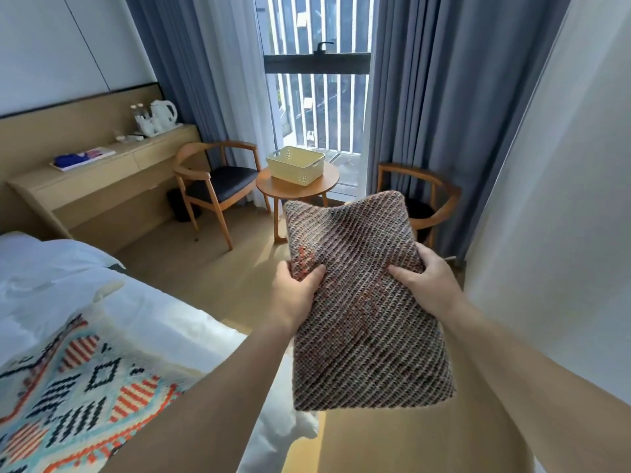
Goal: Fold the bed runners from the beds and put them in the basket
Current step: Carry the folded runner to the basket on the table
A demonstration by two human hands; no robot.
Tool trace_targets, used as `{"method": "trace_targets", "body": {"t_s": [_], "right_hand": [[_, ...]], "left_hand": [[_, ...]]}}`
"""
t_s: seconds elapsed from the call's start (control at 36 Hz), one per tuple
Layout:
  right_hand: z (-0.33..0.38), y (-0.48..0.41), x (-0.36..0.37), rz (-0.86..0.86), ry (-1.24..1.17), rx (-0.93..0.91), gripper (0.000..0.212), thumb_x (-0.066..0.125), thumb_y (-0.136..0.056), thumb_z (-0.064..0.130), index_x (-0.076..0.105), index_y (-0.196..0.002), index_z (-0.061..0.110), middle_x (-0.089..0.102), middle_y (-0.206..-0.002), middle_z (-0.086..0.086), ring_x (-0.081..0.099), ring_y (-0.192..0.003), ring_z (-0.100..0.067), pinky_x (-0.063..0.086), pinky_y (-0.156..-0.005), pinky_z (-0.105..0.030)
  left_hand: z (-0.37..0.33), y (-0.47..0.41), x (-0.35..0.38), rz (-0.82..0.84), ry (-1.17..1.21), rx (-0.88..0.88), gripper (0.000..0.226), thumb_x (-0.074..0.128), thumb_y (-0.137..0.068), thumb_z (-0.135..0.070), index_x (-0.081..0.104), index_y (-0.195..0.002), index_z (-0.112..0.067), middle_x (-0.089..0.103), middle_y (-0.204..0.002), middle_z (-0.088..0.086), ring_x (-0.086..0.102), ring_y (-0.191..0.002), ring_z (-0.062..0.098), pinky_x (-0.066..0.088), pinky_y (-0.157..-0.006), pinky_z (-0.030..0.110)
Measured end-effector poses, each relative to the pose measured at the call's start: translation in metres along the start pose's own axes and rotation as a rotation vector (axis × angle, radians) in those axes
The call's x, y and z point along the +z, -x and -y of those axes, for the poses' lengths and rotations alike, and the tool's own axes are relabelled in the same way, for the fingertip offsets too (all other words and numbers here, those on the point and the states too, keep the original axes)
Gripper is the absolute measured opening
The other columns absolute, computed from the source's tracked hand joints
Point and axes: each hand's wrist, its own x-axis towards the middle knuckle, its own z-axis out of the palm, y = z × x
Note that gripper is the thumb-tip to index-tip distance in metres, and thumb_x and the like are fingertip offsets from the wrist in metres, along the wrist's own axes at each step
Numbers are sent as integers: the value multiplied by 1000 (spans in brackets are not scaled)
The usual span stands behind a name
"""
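On the bed (102, 295) a patterned runner (78, 380) lies spread flat, not yet folded, so by my reckoning about half the job is left. The folded runner (362, 319), a thick brown pad, is held in the air in front of the person, well apart from the basket (295, 164). That stands on the round table (273, 191) by the window and seems to hold nothing. The left hand (295, 295) clasps the pad's left edge, thumb on top. The right hand (426, 285) clasps the right edge the same way.
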Motion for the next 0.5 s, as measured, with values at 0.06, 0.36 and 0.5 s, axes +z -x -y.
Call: {"method": "trace_targets", "body": {"t_s": [0.06, 0.36, 0.5], "right_hand": [[-4, -29, 1, 5, 20, -4, 53, 70, -86, 24, 50, -135, 25, 64, -114, 13, 61, -99, -2, 49, -83, -22], [-17, -220, 31, 7, 54, -8, 45, 70, -85, 23, 55, -127, 27, 66, -111, 12, 64, -100, -6, 52, -89, -30], [-17, -308, 51, 0, 48, 13, 45, 71, -85, 24, 56, -127, 27, 68, -110, 10, 66, -98, -8, 53, -91, -39]], "left_hand": [[2, -25, 10, -6, 24, -20, 44, 76, -74, -44, 51, -104, -24, 65, -103, 0, 63, -96, 20, 51, -91, 46], [7, -211, 49, -12, 141, -15, 42, 78, -76, -34, 52, -107, -22, 66, -104, 0, 64, -98, 22, 51, -92, 48], [-2, -298, 52, 8, 154, -45, 42, 77, -79, -30, 50, -109, -19, 65, -102, -2, 64, -93, 18, 51, -91, 47]]}}
